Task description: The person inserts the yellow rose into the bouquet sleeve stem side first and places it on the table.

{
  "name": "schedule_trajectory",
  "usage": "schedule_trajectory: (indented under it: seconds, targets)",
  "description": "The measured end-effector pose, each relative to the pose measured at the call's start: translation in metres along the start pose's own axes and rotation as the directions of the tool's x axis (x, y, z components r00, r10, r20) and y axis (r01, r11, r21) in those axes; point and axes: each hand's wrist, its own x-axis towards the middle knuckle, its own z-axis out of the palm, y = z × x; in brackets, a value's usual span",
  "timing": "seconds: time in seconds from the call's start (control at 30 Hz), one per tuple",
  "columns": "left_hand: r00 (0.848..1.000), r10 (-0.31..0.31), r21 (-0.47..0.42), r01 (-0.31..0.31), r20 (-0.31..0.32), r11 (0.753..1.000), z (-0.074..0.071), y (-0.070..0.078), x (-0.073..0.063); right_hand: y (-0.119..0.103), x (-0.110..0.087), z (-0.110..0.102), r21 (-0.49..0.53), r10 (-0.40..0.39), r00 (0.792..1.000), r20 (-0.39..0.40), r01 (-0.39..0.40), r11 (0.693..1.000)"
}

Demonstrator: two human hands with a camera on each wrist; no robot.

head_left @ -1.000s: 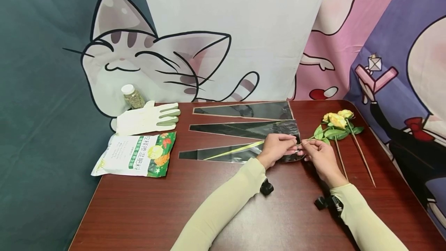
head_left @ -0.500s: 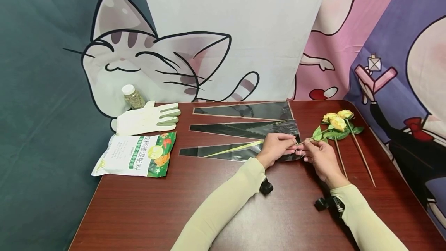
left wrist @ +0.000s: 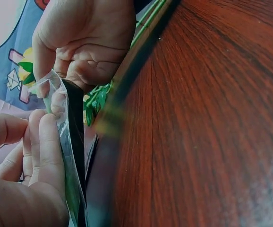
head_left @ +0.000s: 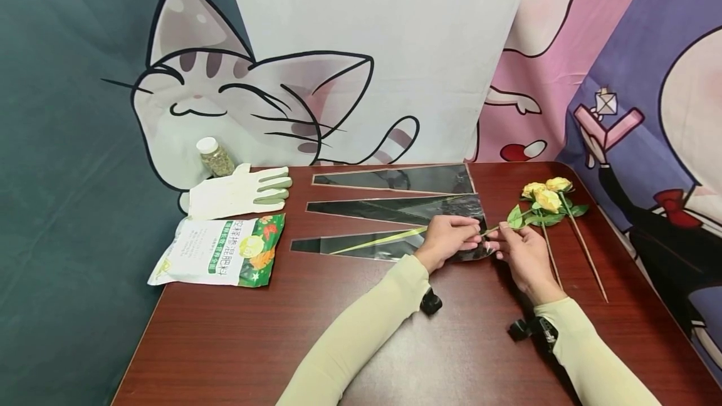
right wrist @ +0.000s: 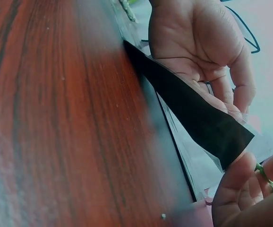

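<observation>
At the open end of the nearest flower sleeve (head_left: 389, 248), clear in front with a black back and a yellow-green stripe, my left hand (head_left: 448, 240) grips the film between thumb and fingers. My right hand (head_left: 524, 259) pinches the thin stem of a yellow rose (head_left: 547, 200); its lower end reaches the sleeve's mouth. In the left wrist view, a bit of green stem (left wrist: 48, 104) shows by the clear film (left wrist: 60, 92). The black back (right wrist: 193, 113) faces the right wrist camera. How far the stem goes inside is hidden by my left fingers.
Two more yellow roses (head_left: 559, 185) lie at the right, stems toward the front. Behind the nearest sleeve lie a middle sleeve (head_left: 366, 208) and a far sleeve (head_left: 361, 178). At left are a white glove (head_left: 222, 196), a printed bag (head_left: 217, 252) and a lidded jar (head_left: 217, 158).
My right hand has shifted slightly right and its fingers have moved up the stem, so more stem shows between the hands. My left hand stays almost in place at the sleeve.
</observation>
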Motion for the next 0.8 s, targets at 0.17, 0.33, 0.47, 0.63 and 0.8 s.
schedule_trajectory:
  seconds: [0.17, 0.33, 0.47, 0.63, 0.8]
  targets:
    - [1.000, -0.006, 0.007, 0.006, -0.006, 1.000, 0.0003, 0.0011, -0.0003, 0.0006, 0.0000, -0.0006, 0.004, -0.020, 1.000, -0.022, 0.020, 1.000]
    - [1.000, -0.007, 0.009, 0.007, -0.006, 1.000, 0.0002, 0.0026, -0.0005, 0.0010, 0.0005, 0.0012, -0.003, -0.011, 1.000, -0.014, 0.011, 1.000]
    - [1.000, -0.005, 0.007, 0.005, -0.003, 1.000, -0.0002, 0.0035, 0.0000, 0.0025, 0.0000, 0.0038, -0.038, -0.006, 1.000, -0.023, 0.005, 0.999]
    - [1.000, -0.006, -0.006, 0.006, 0.004, 1.000, -0.0008, 0.0045, 0.0005, 0.0050, -0.0007, 0.0049, -0.054, -0.018, 1.000, -0.023, 0.016, 0.998]
    - [1.000, -0.004, -0.018, 0.004, 0.008, 1.000, -0.0001, 0.0052, 0.0009, 0.0076, -0.0023, 0.0052, -0.097, -0.026, 0.999, -0.037, 0.022, 0.995]
